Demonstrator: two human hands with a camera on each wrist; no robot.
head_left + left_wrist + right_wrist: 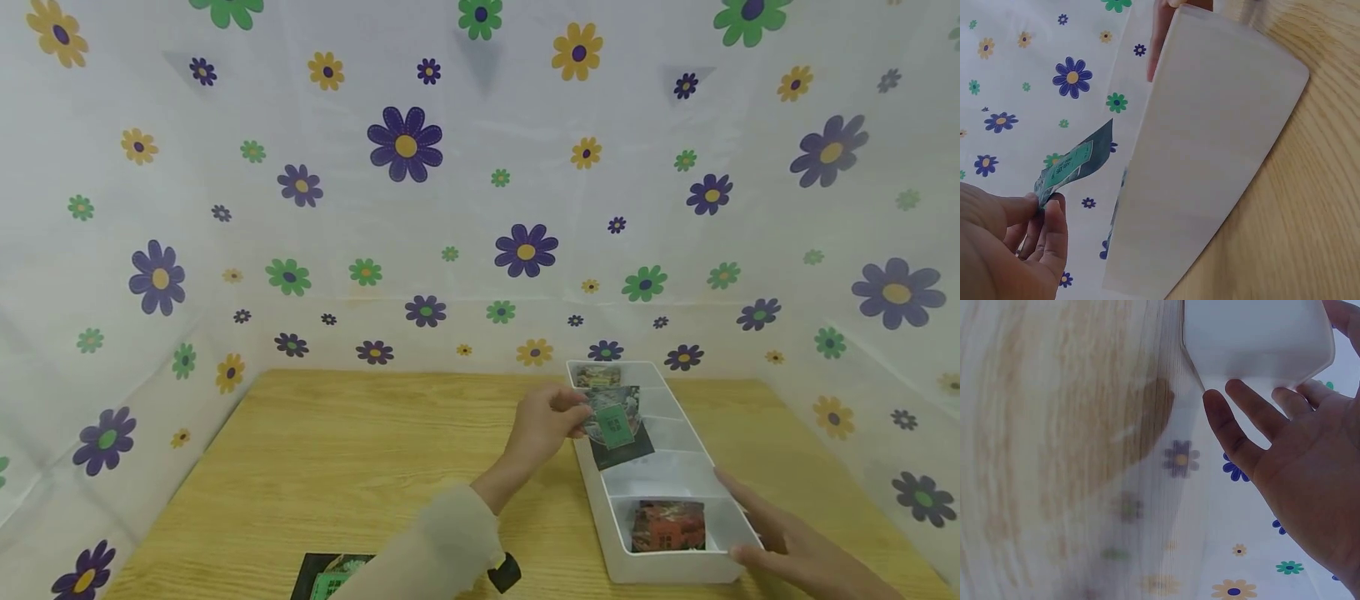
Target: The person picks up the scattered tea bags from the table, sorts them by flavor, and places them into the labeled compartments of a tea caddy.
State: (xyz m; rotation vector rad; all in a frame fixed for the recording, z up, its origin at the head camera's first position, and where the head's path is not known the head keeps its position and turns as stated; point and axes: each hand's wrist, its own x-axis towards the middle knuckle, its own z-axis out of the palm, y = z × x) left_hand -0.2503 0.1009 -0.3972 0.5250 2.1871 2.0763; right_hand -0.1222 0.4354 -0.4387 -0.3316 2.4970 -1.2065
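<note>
In the head view my left hand (543,425) pinches a small flat packet (615,425) with a green label, at the left side of a long white divided tray (592,508). The left wrist view shows the packet (1072,164) bent and tilted, its end between thumb and fingers. A dark, patterned piece (626,454) shows below the green label, over the middle compartments. My right hand (795,537) holds the tray's near right corner, thumb at the near end and fingers along the side. In the right wrist view its fingertips touch the tray's wall (1260,337).
A red packet (669,527) lies in the nearest compartment and another packet (598,377) in the farthest. At the table's front edge, a dark packet with a green label (330,575) is partly hidden by my left sleeve (442,542). Flower-printed sheeting (450,208) surrounds the wooden table (360,450).
</note>
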